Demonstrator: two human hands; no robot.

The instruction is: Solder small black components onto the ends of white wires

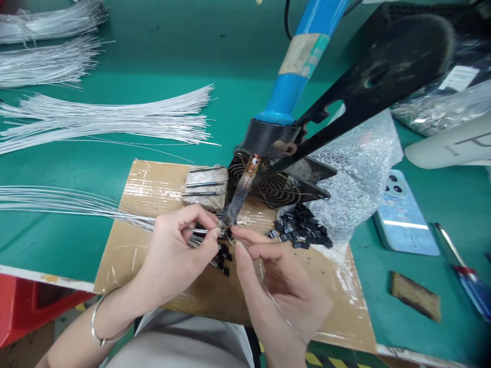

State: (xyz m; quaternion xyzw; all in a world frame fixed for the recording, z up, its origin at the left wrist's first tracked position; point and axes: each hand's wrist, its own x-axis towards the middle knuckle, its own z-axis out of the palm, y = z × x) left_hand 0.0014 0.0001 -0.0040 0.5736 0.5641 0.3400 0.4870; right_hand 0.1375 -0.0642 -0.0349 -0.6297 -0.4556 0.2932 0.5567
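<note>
"What are the fingers doing?"

"On the left hand (182, 255), thumb and forefinger press together, clamped on the white wires (134, 220) just beside the hot-looking end of the soldering iron (240, 191). Exactly what sits between the fingertips is too small to tell."

"And the right hand (284, 281)?"

"Thumb and forefinger pinch a thin silvery strand (282, 313). Its upper end points at the iron's tip; the rest trails down across the palm."

"Where do the wires run?"

"In from the left edge, over the cardboard (134, 186), to the left hand. Small black connectors (223, 263) lie just below the fingers."

"What's around that?"

"On the far side, a pale block (205, 186) bears three metal rods, with a black fan (276, 189) to its right. A pile of black pieces (301, 227) lies right of the hands, against a clear plastic bag (356, 163)."

"Farther out?"

"More wire bundles (115, 122) lie far left; at right, a blue phone (406, 214), a brown pad (416, 296) and a screwdriver (470, 286)."
</note>
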